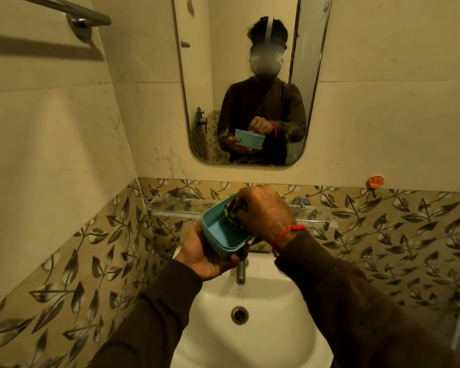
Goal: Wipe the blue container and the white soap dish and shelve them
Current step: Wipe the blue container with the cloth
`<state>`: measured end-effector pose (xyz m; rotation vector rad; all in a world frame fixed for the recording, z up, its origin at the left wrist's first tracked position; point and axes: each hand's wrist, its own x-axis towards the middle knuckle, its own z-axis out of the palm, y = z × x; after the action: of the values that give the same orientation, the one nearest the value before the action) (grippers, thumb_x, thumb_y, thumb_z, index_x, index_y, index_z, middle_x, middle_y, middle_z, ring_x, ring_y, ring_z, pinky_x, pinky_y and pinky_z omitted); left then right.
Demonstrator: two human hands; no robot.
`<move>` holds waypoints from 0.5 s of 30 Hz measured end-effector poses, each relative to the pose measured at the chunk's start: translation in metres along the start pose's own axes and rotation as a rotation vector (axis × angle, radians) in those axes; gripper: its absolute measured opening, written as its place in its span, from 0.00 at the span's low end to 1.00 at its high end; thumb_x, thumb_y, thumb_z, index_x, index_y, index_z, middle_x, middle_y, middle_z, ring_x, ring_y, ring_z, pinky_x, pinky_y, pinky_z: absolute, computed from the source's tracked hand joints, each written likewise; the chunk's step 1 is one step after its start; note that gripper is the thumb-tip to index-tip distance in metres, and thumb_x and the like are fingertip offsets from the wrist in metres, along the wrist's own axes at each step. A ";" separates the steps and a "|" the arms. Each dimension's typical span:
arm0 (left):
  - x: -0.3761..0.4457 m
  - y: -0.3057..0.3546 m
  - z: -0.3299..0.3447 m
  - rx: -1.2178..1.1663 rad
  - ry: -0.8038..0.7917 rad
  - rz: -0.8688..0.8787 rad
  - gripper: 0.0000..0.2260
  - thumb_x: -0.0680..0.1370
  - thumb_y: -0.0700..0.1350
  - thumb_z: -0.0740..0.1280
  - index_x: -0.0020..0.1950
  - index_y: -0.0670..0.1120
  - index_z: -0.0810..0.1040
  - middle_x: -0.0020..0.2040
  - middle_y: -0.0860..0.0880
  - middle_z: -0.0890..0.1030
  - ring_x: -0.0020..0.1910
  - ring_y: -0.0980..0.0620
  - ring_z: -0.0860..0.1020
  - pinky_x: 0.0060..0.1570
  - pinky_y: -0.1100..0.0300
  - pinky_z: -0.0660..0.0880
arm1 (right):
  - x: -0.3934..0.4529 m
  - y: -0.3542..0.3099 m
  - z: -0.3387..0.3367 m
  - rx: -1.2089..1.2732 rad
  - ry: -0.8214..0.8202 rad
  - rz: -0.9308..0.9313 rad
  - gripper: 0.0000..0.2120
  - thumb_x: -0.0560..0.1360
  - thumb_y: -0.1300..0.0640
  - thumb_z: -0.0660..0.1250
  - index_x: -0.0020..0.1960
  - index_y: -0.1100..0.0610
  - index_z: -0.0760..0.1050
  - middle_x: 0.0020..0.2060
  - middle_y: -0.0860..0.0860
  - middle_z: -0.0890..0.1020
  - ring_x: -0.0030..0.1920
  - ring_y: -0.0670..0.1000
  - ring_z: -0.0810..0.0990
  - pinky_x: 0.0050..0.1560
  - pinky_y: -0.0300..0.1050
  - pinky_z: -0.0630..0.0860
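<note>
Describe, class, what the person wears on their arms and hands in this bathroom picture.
Both arms are covered by long dark brown sleeves of a soft, matte fabric that end at the wrists. The left hand and the right hand are bare, with no gloves and no rings that show. A thin red thread bracelet is tied around the right wrist; no watch is visible.

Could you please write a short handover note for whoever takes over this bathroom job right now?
Left hand: cradles the blue container from below, tilted, above the sink.
Right hand: presses a patterned cloth inside the container.
Glass shelf on the wall behind holds neither item.
Done: wiping under way.
Left: finish wiping, shelve the container; white soap dish is not in view, so find, wipe and shelve it.
</note>
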<state>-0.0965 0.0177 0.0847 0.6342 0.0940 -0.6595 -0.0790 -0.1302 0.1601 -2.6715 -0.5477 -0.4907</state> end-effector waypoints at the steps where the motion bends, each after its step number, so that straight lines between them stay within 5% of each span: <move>1: 0.000 0.001 0.002 0.008 0.007 -0.002 0.29 0.78 0.64 0.56 0.62 0.41 0.78 0.51 0.35 0.82 0.39 0.36 0.80 0.26 0.54 0.80 | 0.000 0.001 -0.002 -0.012 0.030 0.015 0.10 0.74 0.55 0.69 0.54 0.55 0.77 0.50 0.56 0.80 0.51 0.56 0.78 0.45 0.44 0.75; 10: -0.002 0.006 0.007 0.019 -0.004 0.026 0.30 0.79 0.64 0.55 0.62 0.40 0.78 0.48 0.34 0.82 0.38 0.36 0.82 0.27 0.54 0.80 | -0.011 -0.003 0.000 -0.013 0.292 -0.058 0.13 0.75 0.51 0.67 0.56 0.57 0.73 0.50 0.54 0.75 0.41 0.50 0.71 0.38 0.44 0.74; 15: -0.001 0.001 0.008 0.109 0.060 0.053 0.29 0.79 0.64 0.55 0.62 0.41 0.78 0.48 0.35 0.83 0.38 0.37 0.81 0.27 0.56 0.80 | -0.007 -0.001 0.000 -0.133 0.169 -0.035 0.20 0.74 0.52 0.70 0.62 0.56 0.71 0.54 0.55 0.76 0.48 0.56 0.77 0.43 0.50 0.78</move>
<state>-0.0970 0.0143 0.0920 0.7592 0.0972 -0.5973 -0.0856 -0.1318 0.1571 -2.7148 -0.5292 -0.7796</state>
